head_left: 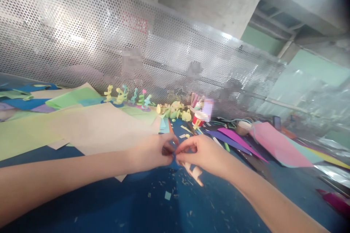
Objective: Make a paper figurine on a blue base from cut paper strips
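My left hand (pixel 154 150) and my right hand (pixel 206 153) meet over the middle of the blue table, fingertips almost touching. A small cream cut-out piece (pixel 195 174) with notched edges hangs below the pinched fingers of my right hand. The fingers of my left hand curl together at the tips. Whatever lies between them is too small to make out. Below the hands, a small pale blue square scrap (pixel 167 195) lies among tiny scattered clippings.
Large cream (pixel 109 131) and green sheets (pixel 75 98) cover the left side. Small coloured figures (pixel 120 96) line the back, beside a red-and-white tub (pixel 198 119). Pink (pixel 281 145) and purple sheets (pixel 229 140) lie right. Behind stands a perforated metal panel (pixel 164 43).
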Demonstrator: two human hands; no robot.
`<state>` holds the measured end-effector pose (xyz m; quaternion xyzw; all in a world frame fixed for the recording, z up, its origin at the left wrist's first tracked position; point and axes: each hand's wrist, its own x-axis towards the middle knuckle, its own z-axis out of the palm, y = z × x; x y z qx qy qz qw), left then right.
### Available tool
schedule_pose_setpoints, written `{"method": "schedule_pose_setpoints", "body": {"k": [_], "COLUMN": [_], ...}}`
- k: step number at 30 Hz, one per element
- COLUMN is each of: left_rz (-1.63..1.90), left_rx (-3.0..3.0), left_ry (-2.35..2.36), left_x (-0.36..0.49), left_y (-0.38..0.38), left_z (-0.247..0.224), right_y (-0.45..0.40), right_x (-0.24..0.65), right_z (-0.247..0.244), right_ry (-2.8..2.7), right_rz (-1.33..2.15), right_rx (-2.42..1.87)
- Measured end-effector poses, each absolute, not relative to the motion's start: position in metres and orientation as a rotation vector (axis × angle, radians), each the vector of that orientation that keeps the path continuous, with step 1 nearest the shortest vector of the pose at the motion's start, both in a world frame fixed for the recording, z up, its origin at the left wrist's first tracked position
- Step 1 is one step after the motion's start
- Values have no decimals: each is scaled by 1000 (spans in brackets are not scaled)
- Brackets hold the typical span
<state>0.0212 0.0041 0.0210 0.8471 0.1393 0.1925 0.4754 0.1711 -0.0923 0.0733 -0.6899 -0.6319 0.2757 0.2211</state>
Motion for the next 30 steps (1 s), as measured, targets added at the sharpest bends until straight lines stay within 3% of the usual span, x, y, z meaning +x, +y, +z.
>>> {"method": "schedule_pose_setpoints", "body": {"k": [7, 15, 26, 30], "left_rz": [321, 239, 98, 119], "left_rx": [1861, 1603, 1481, 1464], "left_ry": [321, 287, 284, 326], "left_x": [25, 25, 23, 23], "left_y": [14, 14, 9, 12], "left_z": [14, 20, 20, 19], "right_y": [-90, -91, -86, -84], "right_x": [181, 186, 192, 191], "right_z": [77, 69, 72, 71], "right_ry": [-1778, -1835, -1853, -1783], "right_rz": [1008, 572, 990, 919], "right_rx": [-1714, -1826, -1578, -1628]}}
